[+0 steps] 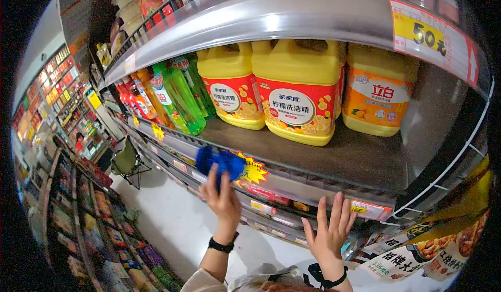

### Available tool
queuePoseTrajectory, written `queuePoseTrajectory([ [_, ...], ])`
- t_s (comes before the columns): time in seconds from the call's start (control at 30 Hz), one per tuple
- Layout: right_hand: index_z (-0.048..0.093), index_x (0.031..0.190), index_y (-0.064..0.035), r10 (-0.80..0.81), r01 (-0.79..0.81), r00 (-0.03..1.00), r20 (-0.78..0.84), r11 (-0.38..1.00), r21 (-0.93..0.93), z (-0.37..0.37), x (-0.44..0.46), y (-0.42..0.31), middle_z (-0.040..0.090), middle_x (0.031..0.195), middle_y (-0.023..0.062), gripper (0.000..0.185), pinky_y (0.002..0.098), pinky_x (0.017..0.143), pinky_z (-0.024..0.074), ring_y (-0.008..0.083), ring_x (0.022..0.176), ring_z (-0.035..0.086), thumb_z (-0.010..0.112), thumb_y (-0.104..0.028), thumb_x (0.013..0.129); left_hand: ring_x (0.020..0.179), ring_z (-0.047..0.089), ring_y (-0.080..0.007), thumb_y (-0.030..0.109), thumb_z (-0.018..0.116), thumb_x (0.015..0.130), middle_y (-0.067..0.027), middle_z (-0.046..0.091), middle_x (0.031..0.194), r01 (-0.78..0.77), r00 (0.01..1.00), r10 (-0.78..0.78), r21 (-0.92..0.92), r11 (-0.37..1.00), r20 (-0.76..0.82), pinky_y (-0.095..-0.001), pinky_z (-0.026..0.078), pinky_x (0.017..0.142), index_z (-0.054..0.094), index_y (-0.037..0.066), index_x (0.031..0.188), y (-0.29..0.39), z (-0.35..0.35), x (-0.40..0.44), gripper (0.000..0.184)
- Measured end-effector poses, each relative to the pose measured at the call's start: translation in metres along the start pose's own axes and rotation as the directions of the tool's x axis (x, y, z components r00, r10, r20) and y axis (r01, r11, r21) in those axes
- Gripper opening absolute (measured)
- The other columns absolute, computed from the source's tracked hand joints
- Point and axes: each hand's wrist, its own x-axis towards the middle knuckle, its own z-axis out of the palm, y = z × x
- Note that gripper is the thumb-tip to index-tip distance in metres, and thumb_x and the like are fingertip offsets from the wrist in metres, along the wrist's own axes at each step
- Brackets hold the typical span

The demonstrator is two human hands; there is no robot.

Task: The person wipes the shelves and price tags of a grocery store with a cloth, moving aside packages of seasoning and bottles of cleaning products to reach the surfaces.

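A blue cloth (220,161) is held in my left hand (222,198), in front of the shelf's front edge and partly over a yellow star-shaped price tag (253,171). My right hand (331,224) has its fingers spread and holds nothing; its fingertips are at the lower front edge of the shelf, beside a red and white price label (371,210). Behind the edge, yellow jugs (297,101) with red labels stand on the dark shelf board (235,140).
Green bottles (180,96) stand at the shelf's left, a yellow jug with an orange label (377,96) at its right. A wire divider (443,166) edges the right side. Packets (402,260) hang lower right. A folding chair (125,161) stands in the aisle.
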Motion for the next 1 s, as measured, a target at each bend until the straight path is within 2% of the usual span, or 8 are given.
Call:
queuePoseTrajectory([
  [0.03, 0.046, 0.141, -0.017, 0.011, -0.011, 1.0, 0.013, 1.0, 0.024, 0.0, 0.0, -0.001, 0.029, 0.152, 0.0192, 0.064, 0.0603, 0.11, 0.0157, 0.0402, 0.139, 0.024, 0.065, -0.042, 0.086, 0.1, 0.05, -0.035, 0.0, 0.053, 0.081, -0.0187, 0.053, 0.133, 0.015, 0.999, -0.013, 0.048, 0.999, -0.032, -0.0435, 0.038, 0.087, 0.062, 0.004, 0.121, -0.013, 0.001, 0.011, 0.042],
  [0.2, 0.044, 0.142, -0.0156, 0.026, -0.028, 0.998, -0.06, 0.999, -0.035, 0.013, -0.001, -0.005, 0.027, 0.153, 0.0206, 0.066, 0.0623, 0.11, 0.0112, 0.0425, 0.14, 0.021, 0.065, -0.043, 0.086, 0.106, 0.048, -0.0358, -0.002, 0.051, 0.082, -0.0194, 0.051, 0.131, 0.246, 0.965, -0.243, 0.019, 0.969, -0.097, -0.0437, 0.037, 0.092, 0.059, 0.006, 0.129, -0.013, 0.014, 0.016, 0.049],
  [0.3, 0.047, 0.138, -0.0128, 0.051, -0.064, 0.988, -0.147, 0.994, -0.088, 0.022, 0.0, -0.006, 0.028, 0.151, 0.0243, 0.064, 0.0641, 0.111, 0.0088, 0.0459, 0.14, 0.021, 0.065, -0.043, 0.085, 0.109, 0.049, -0.0349, -0.002, 0.051, 0.084, -0.0213, 0.051, 0.131, 0.262, 0.955, -0.281, -0.176, 0.949, -0.093, -0.043, 0.038, 0.093, 0.061, 0.003, 0.126, 0.016, 0.012, 0.011, 0.043],
  [0.5, 0.041, 0.139, -0.0124, 0.052, -0.098, 0.91, -0.411, 0.991, -0.091, 0.047, 0.009, -0.005, 0.029, 0.151, 0.0237, 0.057, 0.0669, 0.11, 0.0085, 0.0472, 0.14, 0.02, 0.058, -0.035, 0.09, 0.112, 0.049, -0.0333, -0.002, 0.058, 0.077, -0.018, 0.052, 0.133, -0.075, 0.994, 0.091, -0.229, 0.971, 0.061, -0.041, 0.038, 0.092, 0.067, 0.003, 0.114, -0.068, 0.007, 0.002, 0.038],
  [0.57, 0.039, 0.139, -0.0113, 0.033, -0.102, 0.89, -0.454, 0.986, -0.129, 0.049, 0.016, -0.009, 0.029, 0.151, 0.0233, 0.056, 0.0671, 0.11, 0.0077, 0.0471, 0.14, 0.02, 0.056, -0.035, 0.091, 0.116, 0.048, -0.0333, -0.004, 0.058, 0.076, -0.0181, 0.052, 0.133, -0.006, 1.0, 0.013, -0.222, 0.975, 0.027, -0.0421, 0.039, 0.092, 0.067, 0.004, 0.113, -0.105, 0.012, 0.015, 0.039],
  [0.7, 0.036, 0.141, -0.0067, -0.002, -0.094, 0.85, -0.527, 0.984, -0.154, 0.048, 0.022, -0.015, 0.027, 0.152, 0.022, 0.055, 0.0639, 0.112, 0.0062, 0.0439, 0.143, 0.018, 0.054, -0.025, 0.092, 0.12, 0.045, -0.0384, -0.004, 0.049, 0.082, -0.0227, 0.045, 0.134, 0.326, 0.931, -0.355, -0.252, 0.911, -0.08, -0.0459, 0.035, 0.101, 0.059, 0.004, 0.129, -0.155, 0.031, 0.026, 0.048],
  [0.77, 0.035, 0.141, -0.0067, -0.005, -0.108, 0.832, -0.555, 0.98, -0.169, 0.046, 0.028, -0.019, 0.028, 0.152, 0.0212, 0.054, 0.0627, 0.112, 0.0068, 0.0432, 0.142, 0.019, 0.052, -0.024, 0.093, 0.115, 0.046, -0.0389, -0.005, 0.049, 0.081, -0.0239, 0.046, 0.131, 0.331, 0.937, -0.345, -0.181, 0.926, -0.051, -0.0462, 0.035, 0.1, 0.057, 0.005, 0.131, -0.147, 0.03, 0.028, 0.051],
  [1.0, 0.036, 0.139, -0.0076, -0.018, -0.126, 0.769, -0.639, 0.976, -0.179, 0.053, 0.038, -0.024, 0.031, 0.151, 0.0203, 0.052, 0.0613, 0.113, 0.0084, 0.0423, 0.141, 0.022, 0.049, -0.031, 0.095, 0.11, 0.047, -0.0374, -0.006, 0.058, 0.076, -0.0213, 0.05, 0.123, 0.086, 0.993, -0.047, -0.412, 0.907, 0.104, -0.0466, 0.037, 0.097, 0.062, 0.0, 0.122, -0.116, 0.015, 0.001, 0.047],
])
